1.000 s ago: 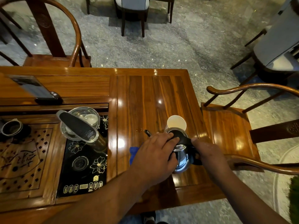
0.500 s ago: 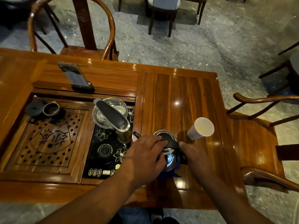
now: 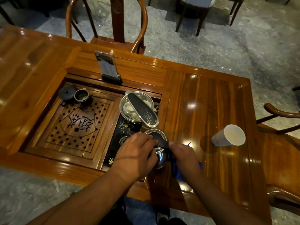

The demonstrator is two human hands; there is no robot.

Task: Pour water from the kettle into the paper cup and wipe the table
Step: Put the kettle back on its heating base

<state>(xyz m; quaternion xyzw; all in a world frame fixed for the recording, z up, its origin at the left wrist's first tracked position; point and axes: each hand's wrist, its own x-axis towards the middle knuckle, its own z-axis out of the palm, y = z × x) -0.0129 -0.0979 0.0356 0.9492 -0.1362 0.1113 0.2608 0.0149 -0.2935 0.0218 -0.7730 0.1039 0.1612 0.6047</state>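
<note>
The kettle (image 3: 158,151) stood at the near edge of the table (image 3: 203,101), where the polished wood met the black stove panel (image 3: 120,137), and everything else is placed from it. The left hand (image 3: 134,157) lay curled over its lid and left side, fingers closed against the steel, probably to steady it. The right hand (image 3: 183,155) gripped the black handle (image 3: 163,143) on the kettle's right, thumb pressed on top, a hold that suited lifting and tipping. Just right of the kettle and partly under that wrist lay a blue cloth (image 3: 178,172), apparently kept close for the wiping to follow. Well to the right of the kettle stood the paper cup (image 3: 228,135), upright, mouth open; whether it held water could not be told. Between kettle and cup, slightly farther back, a few drops (image 3: 185,128) glistened on the wood, likely the reason for the cloth. Just behind the kettle sat a steel bowl (image 3: 136,108) with a long scoop across it.
</note>
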